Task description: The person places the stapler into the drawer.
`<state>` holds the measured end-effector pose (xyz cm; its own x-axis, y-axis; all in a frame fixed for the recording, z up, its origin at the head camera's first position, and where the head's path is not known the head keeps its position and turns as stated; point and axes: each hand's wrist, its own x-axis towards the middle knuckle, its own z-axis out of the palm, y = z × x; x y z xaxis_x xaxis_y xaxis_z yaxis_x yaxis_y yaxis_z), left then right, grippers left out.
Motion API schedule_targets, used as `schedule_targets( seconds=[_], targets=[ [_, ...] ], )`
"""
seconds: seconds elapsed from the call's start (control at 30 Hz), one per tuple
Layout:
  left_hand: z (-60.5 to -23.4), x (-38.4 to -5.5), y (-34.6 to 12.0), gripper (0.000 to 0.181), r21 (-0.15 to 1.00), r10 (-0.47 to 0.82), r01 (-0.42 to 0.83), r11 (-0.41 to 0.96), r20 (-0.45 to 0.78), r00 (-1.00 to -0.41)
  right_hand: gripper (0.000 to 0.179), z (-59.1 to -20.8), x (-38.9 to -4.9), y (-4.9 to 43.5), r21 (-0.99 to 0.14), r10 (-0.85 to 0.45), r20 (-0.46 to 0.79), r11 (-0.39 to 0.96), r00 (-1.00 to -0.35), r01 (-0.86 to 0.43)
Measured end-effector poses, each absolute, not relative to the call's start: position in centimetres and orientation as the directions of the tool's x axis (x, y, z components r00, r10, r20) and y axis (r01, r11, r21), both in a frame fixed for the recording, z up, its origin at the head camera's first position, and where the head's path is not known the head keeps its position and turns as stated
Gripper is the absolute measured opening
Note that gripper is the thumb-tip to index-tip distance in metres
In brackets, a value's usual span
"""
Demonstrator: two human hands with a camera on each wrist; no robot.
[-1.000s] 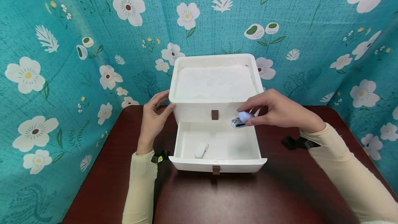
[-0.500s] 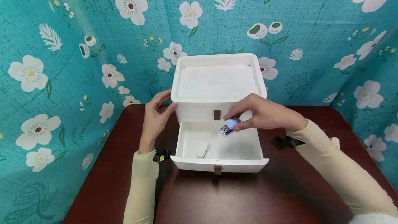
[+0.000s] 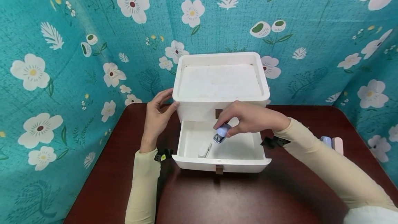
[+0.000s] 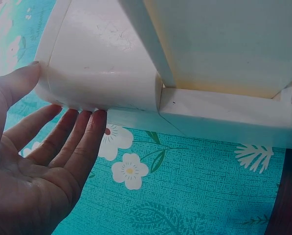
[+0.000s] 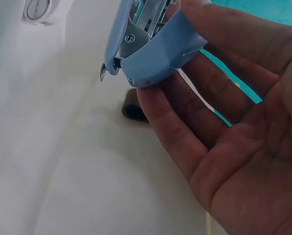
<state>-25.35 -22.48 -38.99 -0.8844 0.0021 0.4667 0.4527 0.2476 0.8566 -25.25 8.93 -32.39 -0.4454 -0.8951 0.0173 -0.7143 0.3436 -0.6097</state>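
Over the pulled-out lower drawer (image 3: pixel 239 148) of a white drawer unit (image 3: pixel 199 110), my right hand (image 3: pixel 245 117) pinches a small light-blue stapler (image 3: pixel 222 131) between thumb and fingers. The right wrist view shows the metal inside of the stapler (image 5: pixel 160 58) close up. A small white object (image 3: pixel 203 150) with a thin metal strip lies in the drawer's front left part. My left hand (image 3: pixel 158 120) rests at the unit's left front corner. In the left wrist view its extended fingertips (image 4: pixel 99 117) touch the white side, with the thumb at the edge.
Brown pull tabs hang on the upper drawer (image 3: pixel 219 113) and the lower drawer front (image 3: pixel 219 169). At the right of the dark red table (image 3: pixel 192 196) lie a blue object (image 3: pixel 326 141) and a pink one (image 3: pixel 337 145). A flowered teal curtain (image 3: pixel 205 34) surrounds the table.
My right hand has carried the stapler left and down, from the drawer's right side to over its middle. The blue and pink objects have come into sight. My left hand keeps its place.
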Motion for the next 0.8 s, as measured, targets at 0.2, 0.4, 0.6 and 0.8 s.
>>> schedule_targets(
  seconds=[0.2,0.4,0.6,0.8],
  targets=[
    [-39.1,-25.4,-22.5,0.045,0.854,0.001,0.457,0.248,0.471,-0.882,0.033,-33.2,-25.4,7.9,-0.574,-0.910,-0.008,0.344,-0.415,-0.743],
    [-39.3,-25.5,-22.5,0.045,0.851,0.000,0.459,0.255,0.475,-0.880,0.033,-34.2,-25.7,7.2,-0.571,-0.923,-0.043,0.336,-0.381,-0.749],
    [-39.3,-25.6,-22.5,0.045,0.846,0.005,0.468,0.257,0.483,-0.876,0.031,-35.2,-26.1,6.9,-0.593,-0.925,-0.074,0.341,-0.372,-0.730],
    [-39.2,-25.6,-22.6,0.046,0.843,0.006,0.472,0.260,0.487,-0.873,0.031,-35.7,-26.2,6.5,-0.609,-0.921,-0.125,0.365,-0.370,-0.704]
  ],
)
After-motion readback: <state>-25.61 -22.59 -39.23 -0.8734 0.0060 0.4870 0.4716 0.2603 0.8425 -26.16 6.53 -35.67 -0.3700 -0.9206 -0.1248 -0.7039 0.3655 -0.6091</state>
